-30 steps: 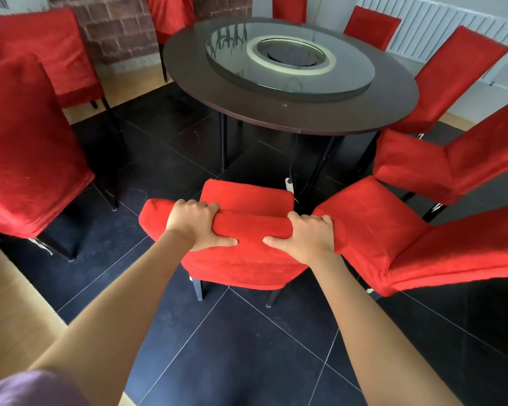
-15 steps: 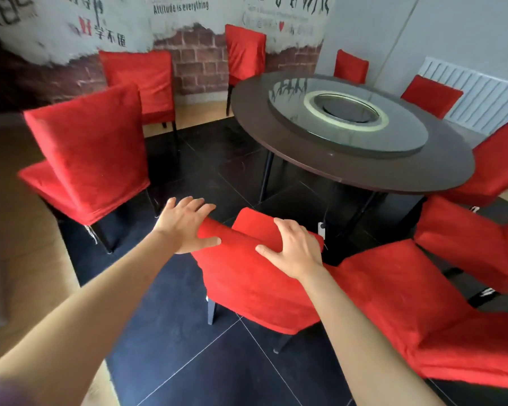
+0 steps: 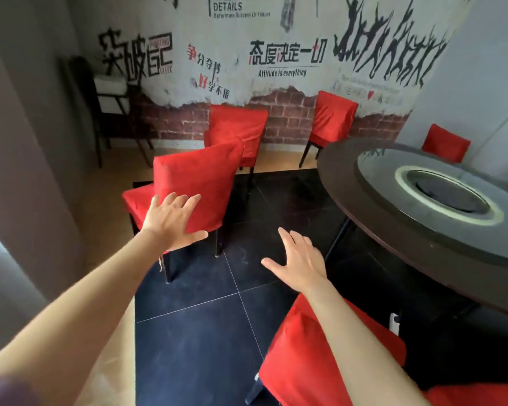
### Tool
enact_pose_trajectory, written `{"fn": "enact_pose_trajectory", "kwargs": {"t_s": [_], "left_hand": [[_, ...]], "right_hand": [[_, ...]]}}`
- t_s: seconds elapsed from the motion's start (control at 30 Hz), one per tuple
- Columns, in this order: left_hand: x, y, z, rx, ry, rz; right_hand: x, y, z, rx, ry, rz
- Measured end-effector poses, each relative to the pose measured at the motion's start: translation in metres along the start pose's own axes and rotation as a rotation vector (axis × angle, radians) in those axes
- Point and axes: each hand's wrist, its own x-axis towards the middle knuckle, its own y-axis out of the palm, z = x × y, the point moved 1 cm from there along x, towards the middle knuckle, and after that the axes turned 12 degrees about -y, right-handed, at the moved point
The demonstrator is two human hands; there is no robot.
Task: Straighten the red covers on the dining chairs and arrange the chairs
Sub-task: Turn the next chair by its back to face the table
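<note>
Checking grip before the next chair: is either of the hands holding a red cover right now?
No. The left hand and right hand are both spread open, gripping no chair cover.

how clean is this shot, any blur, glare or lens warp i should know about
Head view: wide-angle warp bows the round table rim and slants the wall. The right hand is slightly motion-smeared; the left hand and nearest red chair read sharper. The glass turntable carries pale reflections. The bottom-left corner is a soft blur.

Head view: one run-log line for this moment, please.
left hand: open, before next red-covered chair | right hand: open, over floor | holding: nothing
</note>
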Motion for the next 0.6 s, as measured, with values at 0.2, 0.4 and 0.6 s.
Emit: {"fn": "enact_pose_trajectory", "kwargs": {"t_s": [0.2,0.4,0.6], "left_hand": [[0.103,0.029,0.055,-0.016,-0.034,0.022],[0.188,0.070,0.085,-0.093,-0.118,0.047],[0.268,0.114,0.083,-0.119,-0.184,0.069]], "right_hand": [[0.122,0.022,0.033,-0.024,-0.045,0.041],[0.220,0.046,0.039,-0.044,-0.107,0.077],[0.328,0.070,0.014,-0.051,-0.184,0.113]]}}
